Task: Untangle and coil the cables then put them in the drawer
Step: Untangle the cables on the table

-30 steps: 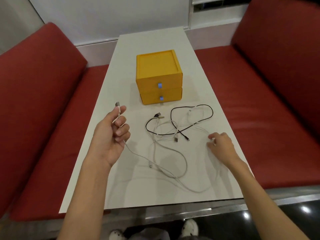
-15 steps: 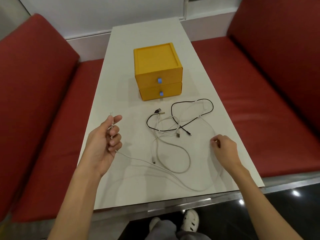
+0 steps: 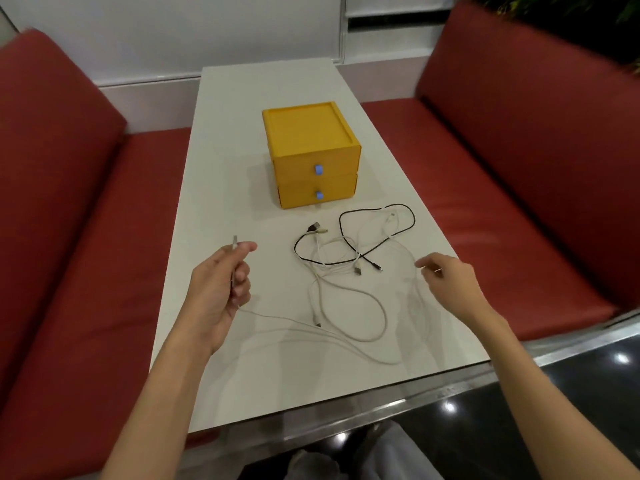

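A red bench seat point(image 3: 86, 271) is seen along the left side of the white counter point(image 3: 242, 133). Above the counter's left edge the left hand point(image 3: 218, 292) is raised, palm turned inward, its fingers curled around a thin white cable point(image 3: 266, 315). The cable's metal plug point(image 3: 234, 242) is held upright, projecting above the thumb. From the bottom of that hand the thin cable is trailed rightward across the near part of the counter.

Farther back, at the middle of the counter, a yellow drawer unit point(image 3: 311, 133) is placed. Its upper drawer point(image 3: 332, 162) and lower drawer point(image 3: 336, 188) are both closed, each fitted with a blue knob.

Just in front of the unit, a tangle is spread flat: a black cable point(image 3: 414, 220) is looped over and crossed with a thicker white cable point(image 3: 385, 320), and several plugs are gathered near the crossing.

To the right of the tangle, the thin white cable is lifted off the counter, blurred, up to the right hand point(image 3: 450, 282). It is pinched there between thumb and forefinger, the other fingers being loosely curled. The two hands are kept well apart, with the tangle between them.

A second red bench point(image 3: 502, 220) is seen along the right side.
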A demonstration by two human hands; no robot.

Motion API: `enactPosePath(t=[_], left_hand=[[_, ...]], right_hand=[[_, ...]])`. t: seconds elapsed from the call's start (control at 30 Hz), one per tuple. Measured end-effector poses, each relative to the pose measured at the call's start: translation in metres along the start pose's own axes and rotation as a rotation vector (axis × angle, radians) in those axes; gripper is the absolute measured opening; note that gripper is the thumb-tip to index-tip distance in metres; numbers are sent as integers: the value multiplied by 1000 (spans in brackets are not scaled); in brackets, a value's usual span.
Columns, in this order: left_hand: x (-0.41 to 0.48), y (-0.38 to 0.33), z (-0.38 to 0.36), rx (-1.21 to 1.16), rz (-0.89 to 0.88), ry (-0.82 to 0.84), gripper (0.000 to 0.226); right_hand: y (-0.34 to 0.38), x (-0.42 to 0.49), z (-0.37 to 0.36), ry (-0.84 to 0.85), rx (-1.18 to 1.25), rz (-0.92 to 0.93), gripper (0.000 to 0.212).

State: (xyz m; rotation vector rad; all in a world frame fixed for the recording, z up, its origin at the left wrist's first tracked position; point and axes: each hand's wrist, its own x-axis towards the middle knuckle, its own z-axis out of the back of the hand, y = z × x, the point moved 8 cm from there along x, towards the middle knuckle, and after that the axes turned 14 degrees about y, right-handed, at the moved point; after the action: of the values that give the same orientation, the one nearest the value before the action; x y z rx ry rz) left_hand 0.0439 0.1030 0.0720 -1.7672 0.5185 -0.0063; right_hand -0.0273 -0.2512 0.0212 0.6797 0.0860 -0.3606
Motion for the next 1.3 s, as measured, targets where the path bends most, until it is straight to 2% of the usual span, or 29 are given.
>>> enactPosePath(t=[0.2, 0.3, 0.4, 0.57, 0.8, 1.0, 1.1, 1.3], left_hand=[[-2, 2, 7, 22, 28, -16, 11], [0, 6, 5, 24, 31, -40, 10], [2, 6, 1, 9, 20, -64, 10], [2, 9, -7, 27, 20, -99, 11], [8, 14, -9, 60, 39, -142, 12], [14, 15, -5, 72, 49, -133, 11], [15, 12, -4, 89, 46, -123, 10], [13, 1, -4, 124, -52, -100, 17]], right_hand=[[83, 27, 0, 13, 79, 165, 26], [125, 58, -19, 103, 82, 253, 27], [148, 93, -47, 206, 78, 261, 29], [154, 132, -88, 295, -14, 195, 29], [142, 160, -117, 311, -251, 89, 24], [130, 161, -125, 303, -330, 115, 17], [139, 163, -112, 236, -272, 169, 16], [199, 132, -43, 129, 156, 456, 4]])
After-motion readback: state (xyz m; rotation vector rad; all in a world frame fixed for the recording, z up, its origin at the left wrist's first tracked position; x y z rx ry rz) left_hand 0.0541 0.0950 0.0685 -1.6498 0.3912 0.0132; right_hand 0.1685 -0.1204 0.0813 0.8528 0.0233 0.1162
